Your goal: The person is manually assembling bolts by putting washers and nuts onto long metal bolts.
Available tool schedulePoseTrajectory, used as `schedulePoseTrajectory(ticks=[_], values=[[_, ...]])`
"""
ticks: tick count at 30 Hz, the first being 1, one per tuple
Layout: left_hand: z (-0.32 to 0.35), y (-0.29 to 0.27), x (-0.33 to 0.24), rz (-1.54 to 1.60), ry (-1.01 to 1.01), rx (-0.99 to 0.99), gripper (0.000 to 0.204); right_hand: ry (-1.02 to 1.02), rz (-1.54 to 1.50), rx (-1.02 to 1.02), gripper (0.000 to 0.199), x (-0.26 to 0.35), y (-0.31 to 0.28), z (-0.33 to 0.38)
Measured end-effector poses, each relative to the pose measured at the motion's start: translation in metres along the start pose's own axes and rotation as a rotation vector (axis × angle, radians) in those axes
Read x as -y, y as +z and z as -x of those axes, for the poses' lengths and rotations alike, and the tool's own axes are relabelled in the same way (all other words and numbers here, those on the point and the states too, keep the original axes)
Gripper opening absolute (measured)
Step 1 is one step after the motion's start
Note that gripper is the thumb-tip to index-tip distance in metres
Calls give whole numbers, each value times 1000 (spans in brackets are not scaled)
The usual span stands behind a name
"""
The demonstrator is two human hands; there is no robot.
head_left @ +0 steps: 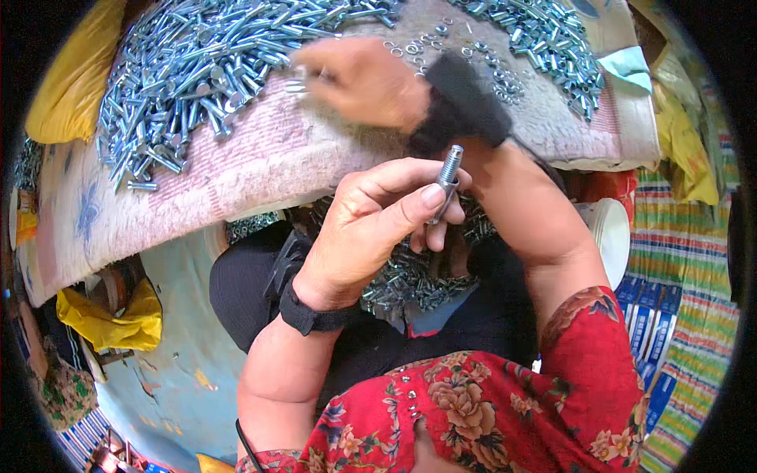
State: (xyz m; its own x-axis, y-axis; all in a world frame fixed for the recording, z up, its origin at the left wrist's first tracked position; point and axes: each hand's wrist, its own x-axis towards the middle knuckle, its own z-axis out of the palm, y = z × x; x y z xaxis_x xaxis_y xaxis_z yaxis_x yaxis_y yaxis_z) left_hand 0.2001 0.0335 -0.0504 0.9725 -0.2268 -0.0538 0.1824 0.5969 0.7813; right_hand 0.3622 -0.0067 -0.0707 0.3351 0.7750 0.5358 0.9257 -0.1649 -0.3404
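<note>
My left hand, with a black band at its wrist, pinches a threaded metal bolt between thumb and fingers. The bolt stands nearly upright, threaded tip upward, and a metal sleeve or nut seems to sit around it, partly hidden by the thumb. Beyond it my right hand, a wide black band around its wrist, is over the cloth-covered table, at the right edge of a big heap of silver bolts. Motion smears its fingers; a small shiny metal piece shows by their tips, and I cannot tell whether they hold it.
Loose washers and nuts lie scattered behind my right hand. Another heap of short metal sleeves is at the far right. Many finished-looking metal pieces fill a container between my knees. A white bucket stands right; a yellow bag lies lower left.
</note>
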Motion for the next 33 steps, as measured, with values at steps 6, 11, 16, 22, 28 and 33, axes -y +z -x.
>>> schedulePoseTrajectory(ticks=[6,11,16,22,28,33], values=[[-9,-2,5,89,18,-29,27,410,46,-162,13,-49,-100,20],[-10,-2,6,126,-1,-167,26,513,13,-142,14,-69,-139,61],[-11,-1,10,115,-12,-197,25,639,21,-108,13,-70,-160,116],[-15,0,18,95,-24,-188,25,513,157,-68,15,-55,-142,126],[-18,1,20,75,-40,-198,26,233,171,44,16,-24,-110,102],[-18,1,20,67,-39,-212,26,126,322,110,21,-36,-91,99]])
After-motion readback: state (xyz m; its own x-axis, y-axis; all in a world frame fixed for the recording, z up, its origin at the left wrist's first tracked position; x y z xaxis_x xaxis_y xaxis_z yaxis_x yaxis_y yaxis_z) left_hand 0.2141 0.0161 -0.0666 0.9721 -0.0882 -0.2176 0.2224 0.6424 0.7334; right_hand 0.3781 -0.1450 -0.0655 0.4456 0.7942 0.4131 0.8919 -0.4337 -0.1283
